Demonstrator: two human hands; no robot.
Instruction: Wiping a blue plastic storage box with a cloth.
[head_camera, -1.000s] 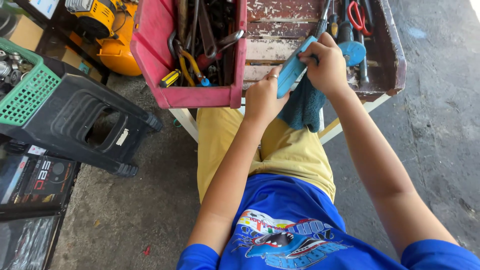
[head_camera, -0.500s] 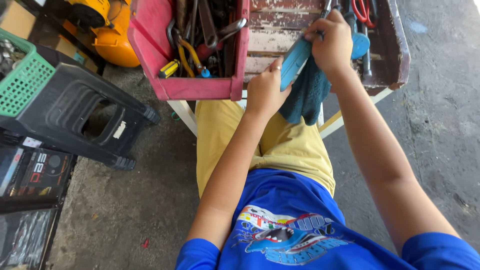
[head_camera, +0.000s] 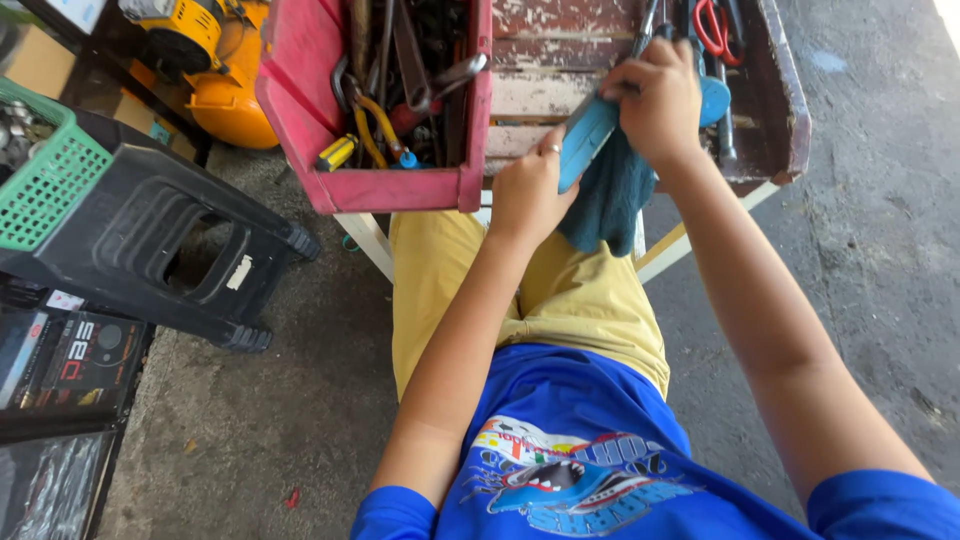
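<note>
The right hand (head_camera: 660, 100) is closed around the upper end of a light blue tool handle (head_camera: 588, 140), fingers curled over it and knuckles toward the camera, with a dark teal cloth (head_camera: 608, 200) bunched under the palm and hanging down below the handle. The left hand (head_camera: 528, 192) grips the lower end of the same handle from the other side, its fingers wrapped shut with the thumb side pressing against the cloth; a ring shows on one finger. Handle and cloth sit between the two hands, just above the person's lap and at the front edge of a worn wooden tray (head_camera: 620, 60) with peeling paint. How far the tool reaches beyond the right hand cannot be told, as the hand covers it. In the tray behind the right hand lie red-handled scissors (head_camera: 712, 25) and several dark metal tools, and a blue disc-shaped piece (head_camera: 714, 100) peeks out just beside the knuckles. To the left, touching the tray, stands a pink toolbox (head_camera: 300, 90) crammed with wrenches, pliers and a yellow-handled screwdriver (head_camera: 337, 152). Farther left a black plastic step stool (head_camera: 150, 250) rests on the concrete floor, with a green mesh basket (head_camera: 45, 185) on it and a yellow machine (head_camera: 215, 70) behind it. The person wears yellow shorts (head_camera: 560, 300) and a blue printed shirt (head_camera: 580, 440).
</note>
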